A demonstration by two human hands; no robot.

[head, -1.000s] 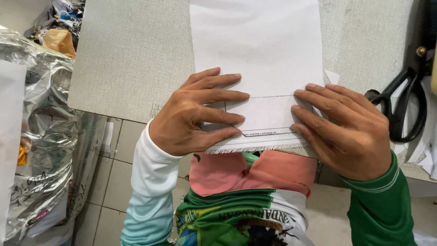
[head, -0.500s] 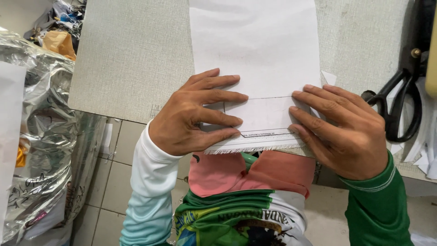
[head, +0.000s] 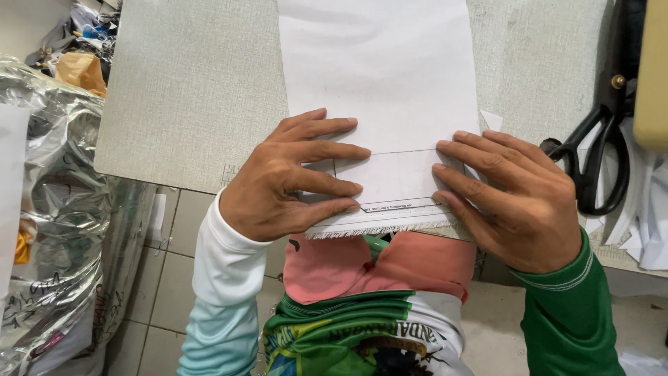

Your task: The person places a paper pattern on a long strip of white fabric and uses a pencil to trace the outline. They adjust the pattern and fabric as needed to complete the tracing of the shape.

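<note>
Hands (head: 296,177) and (head: 511,198) lie flat, fingers spread, pressing thin, limp fabric (head: 379,83); its frayed 6 o'clock hem looks easiest to pinch.

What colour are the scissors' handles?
Black; the scissors lie right of the right hand, clearest in the head view.

Grey table (head: 188,90) under white fabric (head: 376,76), scissors (head: 591,167)
</note>
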